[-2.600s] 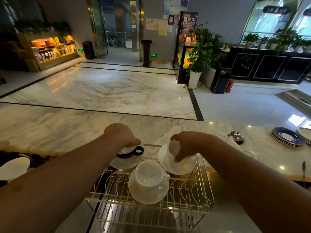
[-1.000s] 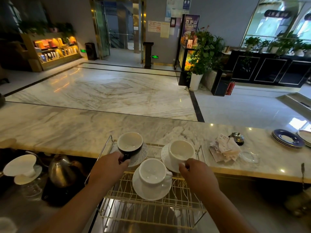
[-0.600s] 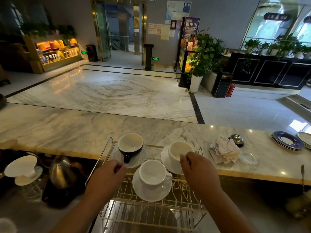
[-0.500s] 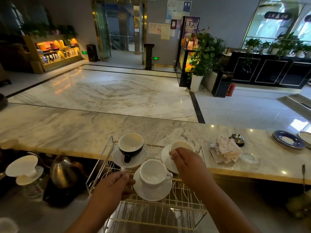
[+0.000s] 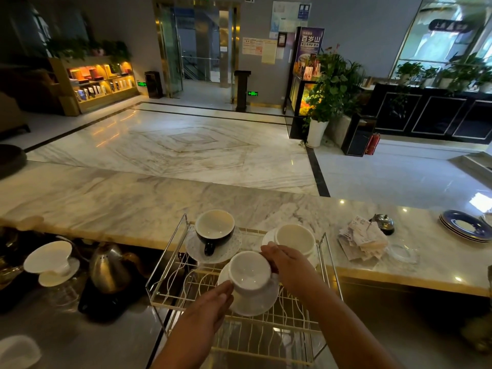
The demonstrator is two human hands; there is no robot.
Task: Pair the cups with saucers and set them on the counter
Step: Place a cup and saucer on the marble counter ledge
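Note:
Three cup-and-saucer pairs stand on a wire rack (image 5: 170, 291) below the marble counter (image 5: 127, 203). The black cup (image 5: 214, 230) rests on a dotted saucer (image 5: 231, 246) at the back left. A white cup (image 5: 294, 238) on its saucer (image 5: 267, 240) is at the back right. The front white cup (image 5: 250, 272) sits slightly tilted on a white saucer (image 5: 255, 302). My left hand (image 5: 213, 302) holds that saucer's left edge. My right hand (image 5: 286, 263) grips the front cup at its handle side.
On the counter to the right lie a stack of paper slips (image 5: 362, 239), a call bell (image 5: 382, 222), a glass ashtray (image 5: 403, 253) and stacked blue plates (image 5: 464, 229). Left of the rack stand a steel kettle (image 5: 109, 267) and a white dripper (image 5: 50, 261).
Both hands left the two back cups. My left hand moved to the front saucer's edge and my right hand to the front white cup, which now tilts.

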